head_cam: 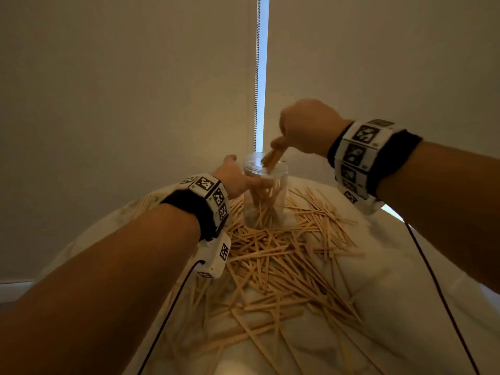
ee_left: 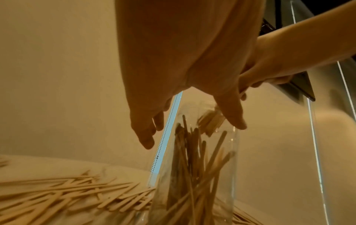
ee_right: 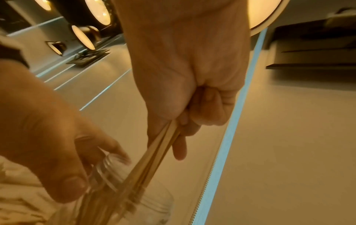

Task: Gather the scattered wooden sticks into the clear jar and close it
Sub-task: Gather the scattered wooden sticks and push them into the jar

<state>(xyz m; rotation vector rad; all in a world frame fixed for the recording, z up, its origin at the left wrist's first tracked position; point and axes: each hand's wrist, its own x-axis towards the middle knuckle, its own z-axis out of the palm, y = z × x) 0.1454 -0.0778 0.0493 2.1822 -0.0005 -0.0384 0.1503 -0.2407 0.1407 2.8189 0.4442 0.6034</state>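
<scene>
A clear jar (head_cam: 266, 190) stands upright on the cloth among scattered wooden sticks (head_cam: 284, 261), with several sticks standing inside it. My left hand (head_cam: 238, 177) holds the jar near its top, thumb on the near side and fingers round the far side. My right hand (head_cam: 305, 128) hovers above the jar mouth and grips a bundle of sticks (head_cam: 273, 158) whose lower ends reach into the opening. The right wrist view shows that hand (ee_right: 183, 121) curled round the bundle (ee_right: 154, 155) over the jar's threaded neck (ee_right: 108, 170). In the left wrist view the jar (ee_left: 227, 175) rises below my left thumb (ee_left: 233, 115).
A rumpled white cloth (head_cam: 405, 293) covers the table, and the loose sticks spread from the jar toward me. Beige roller blinds with a bead chain (head_cam: 257, 77) hang close behind the jar. Black cables (head_cam: 173, 299) trail from both wrist cameras across the cloth.
</scene>
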